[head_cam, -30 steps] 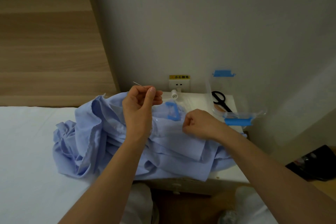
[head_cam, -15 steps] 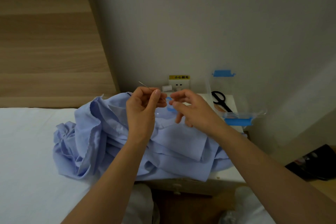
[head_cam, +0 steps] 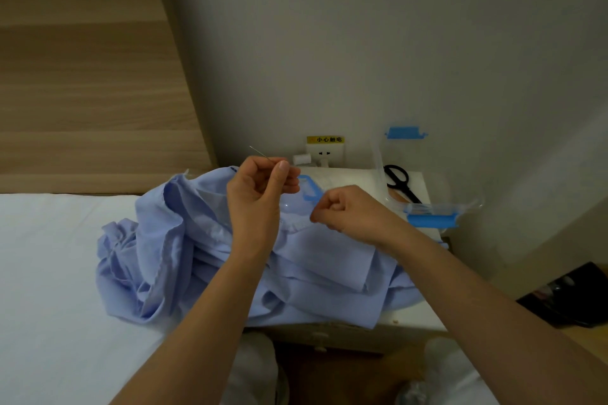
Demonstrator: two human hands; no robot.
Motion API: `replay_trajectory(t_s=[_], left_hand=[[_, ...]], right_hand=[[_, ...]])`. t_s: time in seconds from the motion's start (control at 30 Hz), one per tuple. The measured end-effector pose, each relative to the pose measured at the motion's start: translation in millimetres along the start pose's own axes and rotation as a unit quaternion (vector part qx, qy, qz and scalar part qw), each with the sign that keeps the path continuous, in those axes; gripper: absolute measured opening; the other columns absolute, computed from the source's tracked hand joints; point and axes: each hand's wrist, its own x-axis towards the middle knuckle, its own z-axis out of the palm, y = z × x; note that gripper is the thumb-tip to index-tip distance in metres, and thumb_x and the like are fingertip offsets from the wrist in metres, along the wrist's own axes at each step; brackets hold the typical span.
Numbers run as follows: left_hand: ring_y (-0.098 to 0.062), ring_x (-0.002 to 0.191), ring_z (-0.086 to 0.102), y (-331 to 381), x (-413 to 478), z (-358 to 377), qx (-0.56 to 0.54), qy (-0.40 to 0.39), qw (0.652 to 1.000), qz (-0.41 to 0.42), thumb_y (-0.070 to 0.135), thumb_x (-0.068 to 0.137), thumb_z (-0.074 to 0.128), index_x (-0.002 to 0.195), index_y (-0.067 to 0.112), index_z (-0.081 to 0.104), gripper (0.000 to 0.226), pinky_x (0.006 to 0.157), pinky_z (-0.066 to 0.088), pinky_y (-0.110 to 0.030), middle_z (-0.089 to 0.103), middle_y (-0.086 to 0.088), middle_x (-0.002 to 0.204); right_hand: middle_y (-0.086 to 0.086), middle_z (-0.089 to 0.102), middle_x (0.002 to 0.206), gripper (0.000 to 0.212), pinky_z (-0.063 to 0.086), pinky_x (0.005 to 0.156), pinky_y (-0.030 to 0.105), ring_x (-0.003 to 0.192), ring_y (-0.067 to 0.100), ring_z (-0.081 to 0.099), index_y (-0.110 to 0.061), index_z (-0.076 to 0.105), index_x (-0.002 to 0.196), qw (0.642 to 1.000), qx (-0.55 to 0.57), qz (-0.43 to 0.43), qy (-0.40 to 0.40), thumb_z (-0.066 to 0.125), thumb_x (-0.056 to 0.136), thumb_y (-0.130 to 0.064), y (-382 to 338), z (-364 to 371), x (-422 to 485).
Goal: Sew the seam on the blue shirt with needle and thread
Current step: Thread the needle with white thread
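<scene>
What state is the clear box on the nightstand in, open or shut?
Open: the clear box has its lid raised upright against the wall, leaving the black scissors inside uncovered.

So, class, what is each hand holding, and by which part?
Left hand pinches the needle by its lower end; right hand is curled, any thread unseen.

Light-blue shirt [head_cam: 158, 240] crumpled in heap; thin needle [head_cam: 260, 153] above it, tilted, tip up-left.

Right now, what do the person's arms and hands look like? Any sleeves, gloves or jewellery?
The left forearm and right forearm are bare to the frame's edge, with no sleeves in view. The left hand and right hand wear no gloves, and no watch, bracelet or ring shows on either.
</scene>
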Motion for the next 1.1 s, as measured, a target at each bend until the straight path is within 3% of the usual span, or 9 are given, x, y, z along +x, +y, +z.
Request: replay_trajectory(t_s=[0.13, 0.3, 0.43, 0.5, 0.6, 0.7, 0.8, 0.9, 1.1], left_hand=[[-0.015, 0.07, 0.068, -0.3, 0.7, -0.7, -0.002, 0.004, 1.0, 0.001, 0.008, 0.095, 0.056, 0.092, 0.001, 0.06, 0.008, 0.066, 0.054, -0.02, 0.071, -0.006, 0.078], [-0.014, 0.069, 0.068, 0.8, -0.4, -0.3, -0.007, 0.003, 1.0, 0.001, 0.007, 0.094, 0.056, 0.091, 0.003, 0.06, 0.006, 0.066, 0.053, -0.019, 0.071, -0.003, 0.077], [-0.013, 0.068, 0.067, 1.6, -0.7, -0.5, -0.006, 0.011, 1.0, 0.003, 0.008, 0.094, 0.057, 0.091, 0.004, 0.06, 0.006, 0.066, 0.054, -0.02, 0.07, -0.005, 0.078], [-0.014, 0.069, 0.067, 2.0, -0.5, -0.6, -0.008, 0.009, 1.0, 0.001, 0.007, 0.094, 0.057, 0.091, 0.003, 0.06, 0.006, 0.067, 0.054, -0.02, 0.07, -0.004, 0.077], [-0.014, 0.069, 0.067, 2.7, -0.9, -0.1, -0.012, -0.001, 1.0, 0.001, 0.006, 0.094, 0.057, 0.092, 0.002, 0.061, 0.006, 0.066, 0.054, -0.019, 0.071, -0.001, 0.075], [-0.014, 0.069, 0.068, 2.6, -1.8, 0.1, -0.002, -0.01, 1.0, 0.009, 0.006, 0.093, 0.057, 0.095, -0.003, 0.062, 0.009, 0.066, 0.053, -0.019, 0.07, -0.005, 0.077], [-0.015, 0.071, 0.069, 1.2, -1.6, -0.3, 0.007, -0.017, 1.0, 0.011, 0.006, 0.093, 0.058, 0.096, -0.002, 0.063, 0.01, 0.067, 0.054, -0.02, 0.071, -0.005, 0.078], [-0.016, 0.073, 0.07, 0.8, -1.6, -0.4, 0.012, -0.024, 1.0, 0.014, 0.007, 0.093, 0.058, 0.096, 0.002, 0.063, 0.007, 0.067, 0.055, -0.021, 0.071, -0.005, 0.078], [-0.014, 0.07, 0.068, 0.2, -1.7, -0.1, 0.005, -0.023, 1.0, 0.017, 0.006, 0.093, 0.057, 0.096, -0.001, 0.062, 0.009, 0.066, 0.053, -0.018, 0.071, -0.006, 0.078]], right_hand=[[-0.001, 0.061, 0.066, 0.016, 0.046, 0.065, 0.023, 0.065, 0.011, 0.056, -0.001, 0.073, 0.091, 0.995, -0.081, 0.038, -0.054, 0.067, 0.086, -0.015, 1.3, -3.3, -4.0], [-0.007, 0.058, 0.063, 0.011, 0.041, 0.055, 0.015, 0.06, 0.006, 0.052, -0.008, 0.074, 0.087, 0.981, -0.16, 0.063, -0.085, 0.068, 0.084, -0.016, 2.8, -8.4, -7.4], [0.004, 0.067, 0.069, 0.011, 0.049, 0.067, 0.026, 0.068, 0.014, 0.059, -0.005, 0.073, 0.078, 0.968, -0.208, 0.077, -0.115, 0.065, 0.081, -0.012, 5.0, -10.1, -10.0], [0.003, 0.07, 0.086, 0.014, 0.05, 0.071, 0.027, 0.082, 0.017, 0.063, -0.009, 0.074, 0.092, 0.972, -0.211, 0.054, -0.091, 0.066, 0.083, -0.014, 3.1, -13.5, -11.3], [-0.007, 0.064, 0.105, 0.025, 0.043, 0.067, 0.009, 0.094, 0.008, 0.059, -0.019, 0.067, 0.113, 0.99, -0.14, -0.009, 0.033, 0.062, 0.089, -0.015, -3.8, -19.5, -10.6], [-0.01, 0.066, 0.105, 0.019, 0.044, 0.06, 0.007, 0.078, -0.006, 0.058, -0.021, 0.065, 0.108, 0.99, 0.022, -0.073, 0.121, 0.056, 0.094, -0.013, -12.3, -17.0, -6.6], [-0.002, 0.071, 0.099, 0.014, 0.041, 0.047, 0.02, 0.053, 0.003, 0.057, -0.017, 0.06, 0.108, 0.983, 0.158, -0.054, 0.082, 0.054, 0.096, -0.013, -19.0, -7.3, -6.4], [0.005, 0.073, 0.091, 0.018, 0.044, 0.046, 0.021, 0.061, 0.014, 0.065, -0.011, 0.054, 0.114, 0.97, 0.24, -0.031, 0.019, 0.056, 0.097, -0.017, -20.3, 0.6, -6.0], [0.0, 0.06, 0.064, 0.009, 0.042, 0.051, 0.013, 0.05, 0.002, 0.052, -0.009, 0.065, 0.096, 0.989, 0.142, -0.036, 0.018, 0.061, 0.094, -0.016, -10.2, -3.6, -2.4]])
